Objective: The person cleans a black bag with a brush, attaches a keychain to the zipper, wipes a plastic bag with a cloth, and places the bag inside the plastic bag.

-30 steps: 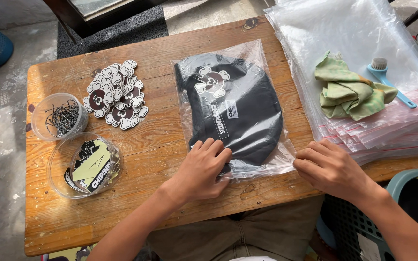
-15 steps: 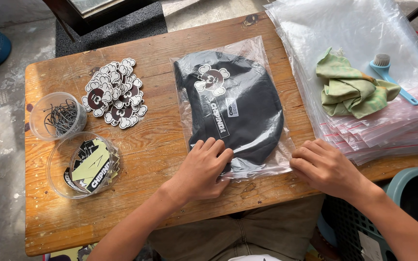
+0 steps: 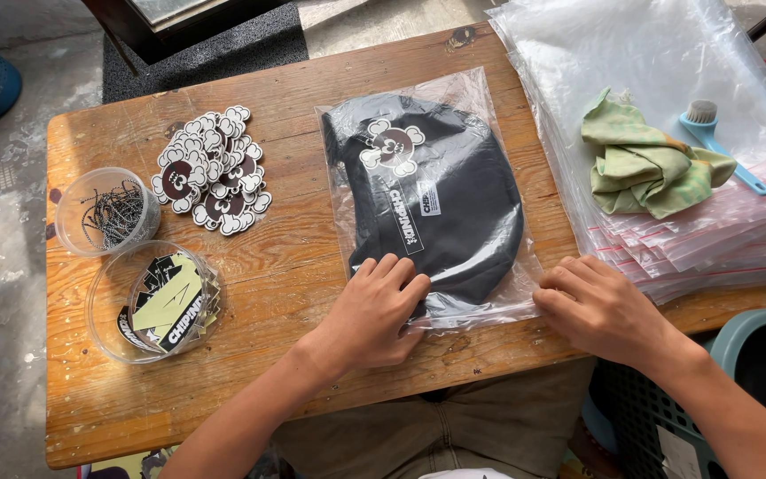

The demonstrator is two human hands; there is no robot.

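Little has been shifted since the earlier frames: only the right hand (image 3: 609, 312) is seen slightly nearer the bag's corner, while the left hand (image 3: 372, 310) is kept in place.

Nearest the bench's front edge, the left hand is laid palm down, fingers together and slightly curled, pressed on the lower left edge of the clear bag (image 3: 441, 191). The right hand is set at the bag's lower right corner, fingers bent and bunched against the plastic edge; whether the edge is pinched cannot be told. The bag is laid flat in the middle of the bench (image 3: 294, 257), and a black cap (image 3: 454, 213) with a cartoon tag is enclosed in it.

To the left, near the front, a clear tub of cards (image 3: 154, 303) is placed, and just behind it a smaller tub of chains (image 3: 110, 213). Beyond these, a heap of cartoon tags (image 3: 213, 173) is spread on the wood. To the right, a stack of empty bags (image 3: 667, 151) is piled, overhanging the bench edge, and a green cloth (image 3: 649, 164) and a blue brush (image 3: 715, 142) are rested on top.
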